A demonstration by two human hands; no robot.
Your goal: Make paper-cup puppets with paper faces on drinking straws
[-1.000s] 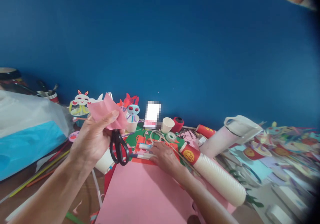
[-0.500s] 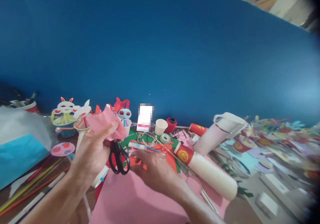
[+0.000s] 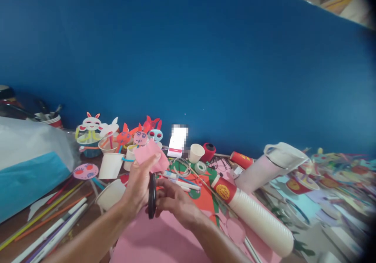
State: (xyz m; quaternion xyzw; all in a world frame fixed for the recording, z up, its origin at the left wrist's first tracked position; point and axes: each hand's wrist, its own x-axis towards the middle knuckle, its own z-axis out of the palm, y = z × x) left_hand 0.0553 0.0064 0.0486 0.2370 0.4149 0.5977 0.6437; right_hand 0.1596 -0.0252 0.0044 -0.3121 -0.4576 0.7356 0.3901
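Observation:
A folded piece of pink paper (image 3: 151,155) is pinched under the thumb of my left hand (image 3: 139,182). Below the paper hang black-handled scissors (image 3: 152,196), seen nearly edge-on; their blades are hidden by the left hand and paper. My right hand (image 3: 179,204) has its fingers curled against the scissors' handles from the right, though the handle loops do not show clearly. Under both hands lies a large pink sheet (image 3: 164,239).
Decorated paper faces stand in white cups (image 3: 111,165) at the left back. Pens (image 3: 183,182) lie on orange and green paper (image 3: 205,200). To the right are stacked paper cups (image 3: 261,220) and a tilted white pitcher (image 3: 264,169). A blue partition (image 3: 188,59) rises behind.
My left hand, with the paper and scissors, has moved right in view. The scissors have turned edge-on, and my right hand's fingers have closed in on their handles. The view has shifted slightly.

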